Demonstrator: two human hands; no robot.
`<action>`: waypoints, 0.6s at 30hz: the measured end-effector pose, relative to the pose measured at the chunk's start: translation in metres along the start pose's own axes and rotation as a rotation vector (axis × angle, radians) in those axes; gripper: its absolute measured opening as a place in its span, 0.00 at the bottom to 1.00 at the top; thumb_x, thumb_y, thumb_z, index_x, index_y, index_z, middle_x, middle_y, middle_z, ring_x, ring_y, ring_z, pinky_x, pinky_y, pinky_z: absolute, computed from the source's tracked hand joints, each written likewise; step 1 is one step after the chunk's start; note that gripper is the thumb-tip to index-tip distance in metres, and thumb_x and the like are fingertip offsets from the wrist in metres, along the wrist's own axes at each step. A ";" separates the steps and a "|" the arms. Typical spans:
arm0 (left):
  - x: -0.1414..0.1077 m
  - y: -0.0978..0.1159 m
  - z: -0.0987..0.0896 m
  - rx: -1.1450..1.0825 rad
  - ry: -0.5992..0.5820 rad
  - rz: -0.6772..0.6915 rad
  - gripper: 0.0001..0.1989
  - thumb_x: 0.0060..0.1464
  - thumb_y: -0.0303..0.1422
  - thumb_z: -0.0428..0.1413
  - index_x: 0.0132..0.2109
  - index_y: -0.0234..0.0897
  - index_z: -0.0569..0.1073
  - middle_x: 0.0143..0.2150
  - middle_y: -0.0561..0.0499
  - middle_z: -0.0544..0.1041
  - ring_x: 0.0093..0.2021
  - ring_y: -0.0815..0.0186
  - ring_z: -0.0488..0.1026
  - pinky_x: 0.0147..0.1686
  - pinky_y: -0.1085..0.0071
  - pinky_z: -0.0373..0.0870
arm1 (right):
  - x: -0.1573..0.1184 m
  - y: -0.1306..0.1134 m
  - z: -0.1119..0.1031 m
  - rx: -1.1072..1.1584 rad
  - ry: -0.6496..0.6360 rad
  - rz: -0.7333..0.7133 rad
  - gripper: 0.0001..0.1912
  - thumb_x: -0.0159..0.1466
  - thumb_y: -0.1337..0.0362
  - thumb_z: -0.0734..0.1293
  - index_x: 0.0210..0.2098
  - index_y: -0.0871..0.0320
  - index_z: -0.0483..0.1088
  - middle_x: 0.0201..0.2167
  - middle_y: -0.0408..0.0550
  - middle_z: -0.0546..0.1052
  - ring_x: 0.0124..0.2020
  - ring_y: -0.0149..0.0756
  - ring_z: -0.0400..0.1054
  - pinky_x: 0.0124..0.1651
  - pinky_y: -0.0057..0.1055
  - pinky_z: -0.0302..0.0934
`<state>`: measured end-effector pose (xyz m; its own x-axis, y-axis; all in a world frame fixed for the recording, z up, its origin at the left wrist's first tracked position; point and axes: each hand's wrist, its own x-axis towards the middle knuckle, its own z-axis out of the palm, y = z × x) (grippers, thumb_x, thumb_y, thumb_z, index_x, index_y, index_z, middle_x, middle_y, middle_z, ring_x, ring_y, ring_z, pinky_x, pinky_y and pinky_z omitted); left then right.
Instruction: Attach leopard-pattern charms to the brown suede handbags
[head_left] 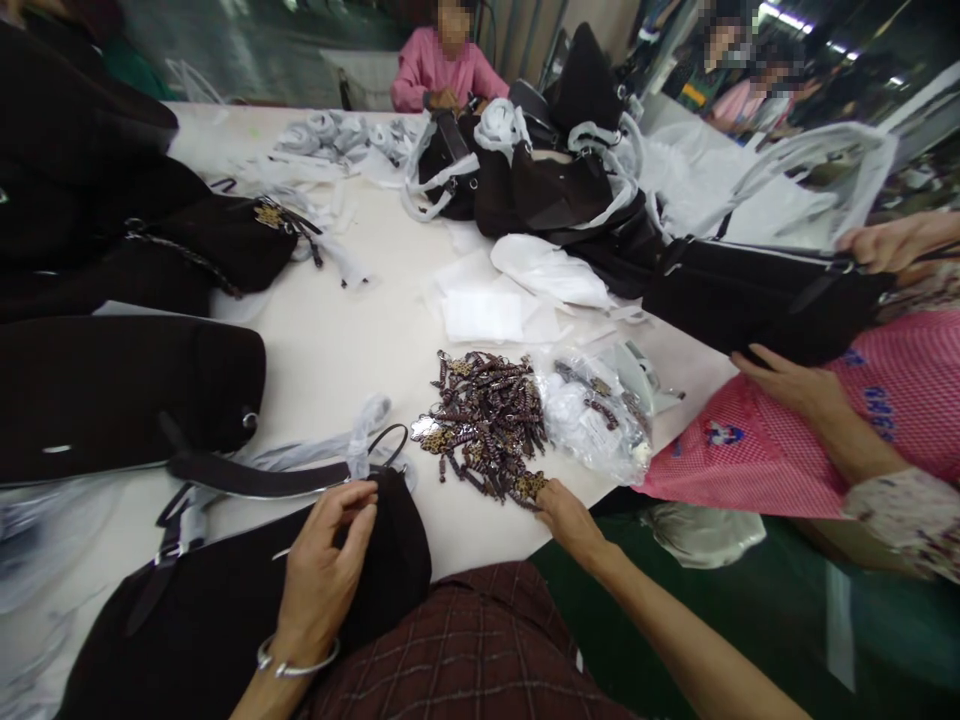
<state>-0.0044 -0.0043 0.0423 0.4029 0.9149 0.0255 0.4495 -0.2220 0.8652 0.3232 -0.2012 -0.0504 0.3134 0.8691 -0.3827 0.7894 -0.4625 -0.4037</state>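
My right hand point(570, 520) pinches a gold flower-shaped bag charm point(531, 486) at the near edge of a pile of brown braided charms point(487, 420). My left hand point(326, 560) is over a dark handbag point(225, 600) that lies before me, its fingers curled close to the wrapped end of the bag's handle point(262, 475). Whatever those fingers hold, if anything, is hidden. A thin dark loop point(394, 432) stands up just beyond the fingertips.
A clear plastic bag point(596, 410) with more charms adjoins the pile. Dark bags point(120, 395) fill the left side, others point(562, 185) the far side. At right, a co-worker's hands point(802, 385) hold a black handbag point(765, 295). White sheets point(484, 315) lie mid-table.
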 end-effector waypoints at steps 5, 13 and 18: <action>-0.004 0.004 0.004 -0.029 -0.071 0.072 0.10 0.60 0.36 0.53 0.48 0.41 0.71 0.46 0.50 0.73 0.43 0.65 0.73 0.45 0.69 0.71 | -0.002 0.004 -0.008 -0.048 -0.007 0.094 0.15 0.53 0.75 0.62 0.39 0.56 0.64 0.38 0.45 0.66 0.37 0.33 0.65 0.41 0.28 0.58; -0.012 0.000 0.007 -0.031 -0.115 0.065 0.09 0.61 0.36 0.52 0.47 0.41 0.71 0.45 0.50 0.73 0.44 0.65 0.72 0.45 0.69 0.68 | -0.006 -0.010 -0.016 -0.123 -0.045 0.161 0.11 0.56 0.75 0.62 0.37 0.59 0.68 0.42 0.56 0.72 0.46 0.45 0.67 0.49 0.36 0.58; -0.015 0.011 0.008 -0.042 -0.181 0.136 0.07 0.61 0.34 0.52 0.45 0.41 0.71 0.43 0.50 0.74 0.44 0.65 0.72 0.46 0.69 0.67 | -0.002 -0.011 -0.036 -0.004 -0.032 0.215 0.10 0.59 0.75 0.59 0.36 0.60 0.70 0.36 0.56 0.77 0.43 0.46 0.71 0.48 0.40 0.61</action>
<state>0.0010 -0.0233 0.0468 0.5957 0.8013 0.0558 0.3491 -0.3209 0.8804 0.3333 -0.1913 -0.0157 0.4581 0.7445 -0.4857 0.7085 -0.6358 -0.3063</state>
